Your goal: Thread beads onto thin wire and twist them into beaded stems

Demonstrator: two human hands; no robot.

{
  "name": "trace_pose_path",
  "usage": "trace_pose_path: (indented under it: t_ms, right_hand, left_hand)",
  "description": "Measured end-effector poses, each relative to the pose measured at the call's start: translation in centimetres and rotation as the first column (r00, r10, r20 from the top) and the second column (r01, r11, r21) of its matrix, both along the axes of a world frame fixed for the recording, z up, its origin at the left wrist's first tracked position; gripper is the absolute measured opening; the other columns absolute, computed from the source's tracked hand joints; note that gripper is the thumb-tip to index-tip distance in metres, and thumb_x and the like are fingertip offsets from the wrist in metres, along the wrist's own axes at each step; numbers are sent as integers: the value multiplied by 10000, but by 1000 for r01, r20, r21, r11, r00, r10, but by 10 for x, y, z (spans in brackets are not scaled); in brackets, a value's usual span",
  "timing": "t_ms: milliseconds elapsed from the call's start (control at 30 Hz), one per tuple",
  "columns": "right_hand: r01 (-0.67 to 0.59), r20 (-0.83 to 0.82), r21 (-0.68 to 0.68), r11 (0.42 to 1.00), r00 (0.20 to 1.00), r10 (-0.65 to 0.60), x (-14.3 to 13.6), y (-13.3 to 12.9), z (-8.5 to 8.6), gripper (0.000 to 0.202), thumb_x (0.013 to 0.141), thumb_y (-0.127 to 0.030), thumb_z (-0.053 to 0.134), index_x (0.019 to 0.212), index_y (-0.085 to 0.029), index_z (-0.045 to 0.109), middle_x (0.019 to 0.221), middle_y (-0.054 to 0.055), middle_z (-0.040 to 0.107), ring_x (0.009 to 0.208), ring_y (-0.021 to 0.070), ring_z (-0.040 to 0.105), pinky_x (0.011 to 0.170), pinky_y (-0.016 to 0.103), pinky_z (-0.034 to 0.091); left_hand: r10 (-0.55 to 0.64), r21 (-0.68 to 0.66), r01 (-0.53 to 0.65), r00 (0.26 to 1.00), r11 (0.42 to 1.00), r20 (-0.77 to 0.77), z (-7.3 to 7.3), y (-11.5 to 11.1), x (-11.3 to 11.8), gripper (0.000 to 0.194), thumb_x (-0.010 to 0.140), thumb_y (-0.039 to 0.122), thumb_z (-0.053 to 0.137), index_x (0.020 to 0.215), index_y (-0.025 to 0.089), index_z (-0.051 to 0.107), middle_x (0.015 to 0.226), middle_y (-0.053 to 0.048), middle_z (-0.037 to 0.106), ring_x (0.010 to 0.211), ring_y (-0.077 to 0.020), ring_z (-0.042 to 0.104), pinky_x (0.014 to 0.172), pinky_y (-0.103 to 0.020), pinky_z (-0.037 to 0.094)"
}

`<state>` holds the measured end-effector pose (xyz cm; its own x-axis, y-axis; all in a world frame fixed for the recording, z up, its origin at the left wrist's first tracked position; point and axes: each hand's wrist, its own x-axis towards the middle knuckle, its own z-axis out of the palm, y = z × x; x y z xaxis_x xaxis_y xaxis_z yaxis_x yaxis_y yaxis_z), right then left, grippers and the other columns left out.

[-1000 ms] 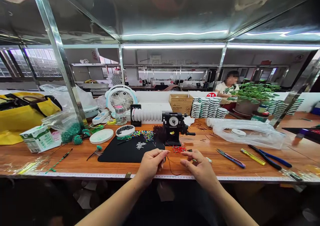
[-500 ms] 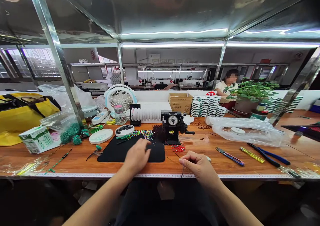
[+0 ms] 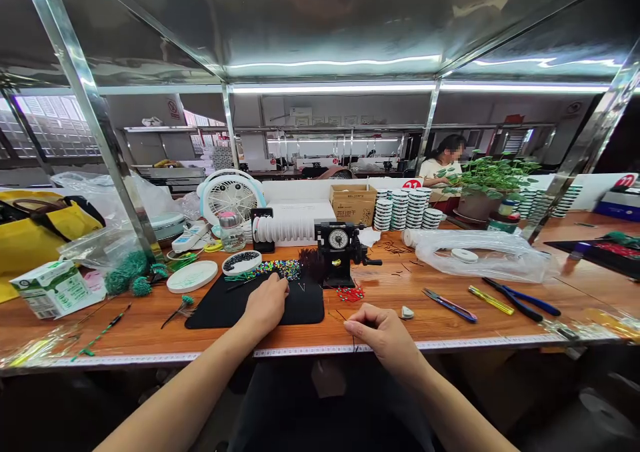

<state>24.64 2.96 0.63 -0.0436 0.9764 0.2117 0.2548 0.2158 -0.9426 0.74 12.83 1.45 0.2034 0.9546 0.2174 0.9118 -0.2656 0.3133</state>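
My left hand (image 3: 267, 302) lies over the black mat (image 3: 305, 312), its fingers drawn together at the near edge of a pile of multicoloured beads (image 3: 285, 265). Its fingertips are hidden, so I cannot make out what they hold. My right hand (image 3: 385, 335) is closed in a pinch on a thin dark cord (image 3: 355, 344), just above the table's front edge. One end of the cord hangs down past the fingers. Beyond the hands stands a black hand-cranked winder (image 3: 337, 255) with a dial and a row of white spools (image 3: 285, 230).
Red beaded cords (image 3: 350, 294) lie before the winder. To the right are snips (image 3: 450, 305), a yellow tube (image 3: 491, 300) and blue-handled pliers (image 3: 523, 299). A dish of black beads (image 3: 242, 262) and a white round lid (image 3: 193, 277) sit left. A co-worker (image 3: 443, 165) sits beyond the partition.
My left hand has moved up to the beads, and its spread fingers have come together. My right hand keeps its pinch on the cord. The whole view has shifted slightly.
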Motion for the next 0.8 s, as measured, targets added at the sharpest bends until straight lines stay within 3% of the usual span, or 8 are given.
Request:
trace_pose_path:
  t_ms: [100,200,333,400,500,600,800]
  right_hand:
    - [1,17,7,1000,1000,-1,-3,0,0,207,742,-337,628,643,-158,664,638,4,582,635,146,492,606,261,366]
    - [0,52,28,1000,999,-2,-5,3,3,187,742,-305,624,643,-152,665,640,9,592,631,144,492,598,260,361]
    - [4,39,46,999,999,-6,-9,8,11,163,725,-280,629,635,-148,659,628,7,594,611,136,484,585,254,358]
    - [-5,-8,35,999,1000,5,-13,10,14,161,712,-280,637,622,-147,651,605,-2,583,593,128,473,576,249,356]
    - [-15,-104,13,1000,994,17,-24,7,17,160,699,-275,644,611,-141,641,581,-12,566,573,117,459,565,242,353]
    - [-1,-198,-18,1000,980,-3,-34,2,17,156,690,-270,644,614,-133,639,570,-14,552,563,111,449,563,239,353]
    - [74,-246,4,997,967,-70,-44,-6,11,173,697,-251,631,576,-149,561,569,-22,515,571,114,435,558,241,350]
  left_hand:
    - [-39,13,37,983,999,179,0,-2,5,128,815,179,481,754,187,593,950,-86,553,973,-250,525,892,-386,368]
    - [-39,13,37,903,999,428,2,-4,10,123,835,188,445,787,190,558,920,-80,583,961,-239,545,877,-386,402]
    - [20,-125,113,662,986,750,3,-14,24,115,840,267,481,861,163,526,850,-91,635,792,-209,633,679,-330,511]
    - [69,-194,191,521,962,851,2,-24,34,121,808,242,544,870,139,538,828,-108,658,766,-195,653,682,-316,530]
    - [129,-233,283,343,930,930,-1,-44,47,172,748,215,638,875,119,573,811,-114,681,748,-179,662,731,-308,537]
    - [144,-215,326,228,921,963,-3,-61,57,229,711,256,697,869,120,604,829,-96,693,757,-170,662,744,-283,537]
    - [74,-111,272,145,956,987,-5,-73,62,276,705,295,725,892,122,616,818,-66,711,799,-174,669,774,-263,531]
